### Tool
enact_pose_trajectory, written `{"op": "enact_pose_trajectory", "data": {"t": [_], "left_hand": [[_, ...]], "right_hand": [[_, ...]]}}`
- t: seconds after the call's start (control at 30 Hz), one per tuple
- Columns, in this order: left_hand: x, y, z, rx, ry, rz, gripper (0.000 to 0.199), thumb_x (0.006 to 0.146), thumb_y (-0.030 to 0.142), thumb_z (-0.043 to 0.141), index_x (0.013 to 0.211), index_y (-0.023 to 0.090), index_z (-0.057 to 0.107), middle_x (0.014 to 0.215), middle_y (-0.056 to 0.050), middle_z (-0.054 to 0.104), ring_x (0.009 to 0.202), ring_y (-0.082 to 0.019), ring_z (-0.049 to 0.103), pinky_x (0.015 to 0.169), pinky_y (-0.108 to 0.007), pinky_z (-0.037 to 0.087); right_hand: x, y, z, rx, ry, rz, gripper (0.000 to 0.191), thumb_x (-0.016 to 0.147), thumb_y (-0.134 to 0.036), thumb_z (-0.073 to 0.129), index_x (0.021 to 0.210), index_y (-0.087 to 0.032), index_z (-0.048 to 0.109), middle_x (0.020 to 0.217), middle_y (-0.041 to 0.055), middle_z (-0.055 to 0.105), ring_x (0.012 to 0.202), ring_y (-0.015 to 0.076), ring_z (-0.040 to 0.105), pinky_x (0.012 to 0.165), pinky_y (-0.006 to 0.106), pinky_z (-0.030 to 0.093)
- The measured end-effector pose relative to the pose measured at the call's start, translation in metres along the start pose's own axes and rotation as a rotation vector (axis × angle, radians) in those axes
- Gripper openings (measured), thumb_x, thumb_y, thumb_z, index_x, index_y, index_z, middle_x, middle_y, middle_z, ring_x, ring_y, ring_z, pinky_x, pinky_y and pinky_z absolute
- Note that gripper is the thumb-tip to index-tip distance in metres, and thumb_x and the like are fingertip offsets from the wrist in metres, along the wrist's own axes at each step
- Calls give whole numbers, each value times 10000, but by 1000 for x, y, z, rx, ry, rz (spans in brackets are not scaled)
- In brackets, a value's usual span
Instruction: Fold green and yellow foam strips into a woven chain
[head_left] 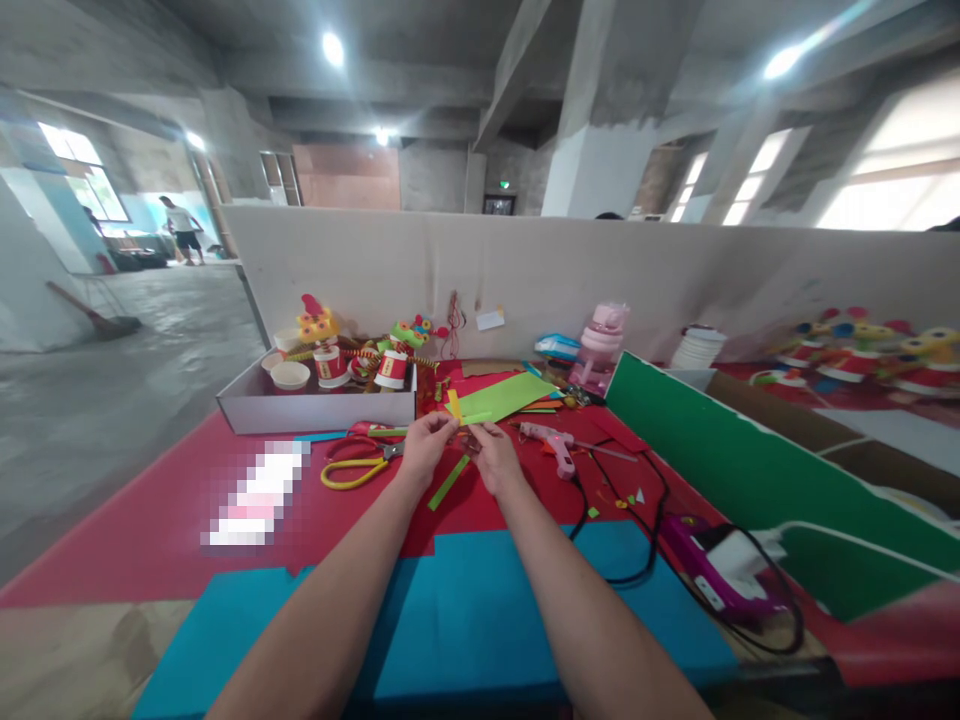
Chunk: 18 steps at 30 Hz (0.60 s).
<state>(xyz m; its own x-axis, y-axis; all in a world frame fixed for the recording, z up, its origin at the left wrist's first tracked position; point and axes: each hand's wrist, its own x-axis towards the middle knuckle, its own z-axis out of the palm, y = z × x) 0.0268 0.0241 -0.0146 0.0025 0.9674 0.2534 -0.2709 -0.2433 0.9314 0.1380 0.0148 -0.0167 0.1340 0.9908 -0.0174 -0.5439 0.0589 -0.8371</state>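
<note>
My left hand (pixel 429 442) is closed, fingertips pinched at a yellow paper strip (pixel 454 403) that points up and away. Beside it, my right hand (pixel 493 455) pinches one end of a light green paper strip (pixel 478 417), which meets the yellow one near my left fingertips. Whether the strips are joined is hidden by my fingers. Below the hands, another green strip (pixel 448 484) lies slanted on the red table cover (pixel 165 500). Scissors with yellow handles (pixel 352 472) lie left of my left hand. A pink glue gun (pixel 553 445) rests to the right.
A green paper sheet (pixel 517 394) lies beyond my hands. A white box (pixel 315 412) with paper-cup figures stands back left. Right are a green panel (pixel 750 480), a purple power strip (pixel 720 585) and black cables. Blue sheets (pixel 480 620) cover the near edge. A pink bottle (pixel 600 345) stands behind.
</note>
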Motion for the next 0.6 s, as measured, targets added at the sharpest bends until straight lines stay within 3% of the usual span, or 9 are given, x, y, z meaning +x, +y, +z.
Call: {"op": "enact_pose_trajectory", "data": {"t": [0.23, 0.6], "left_hand": [[1, -1, -1, 9, 30, 5, 257, 610, 366, 764, 672, 141, 657, 564, 18, 578, 521, -79, 474, 541, -218, 363], [1, -3, -1, -10, 54, -22, 207, 562, 293, 784, 666, 138, 694, 602, 0, 631, 551, -90, 509, 577, -231, 396]], "right_hand": [[-2, -1, 1, 8, -70, 25, 349, 491, -331, 828, 768, -186, 673, 666, -40, 653, 556, 79, 548, 615, 231, 475], [-4, 0, 3, -39, -32, -35, 340, 511, -340, 830, 772, -180, 680, 687, -36, 655, 560, 79, 551, 617, 238, 482]]}}
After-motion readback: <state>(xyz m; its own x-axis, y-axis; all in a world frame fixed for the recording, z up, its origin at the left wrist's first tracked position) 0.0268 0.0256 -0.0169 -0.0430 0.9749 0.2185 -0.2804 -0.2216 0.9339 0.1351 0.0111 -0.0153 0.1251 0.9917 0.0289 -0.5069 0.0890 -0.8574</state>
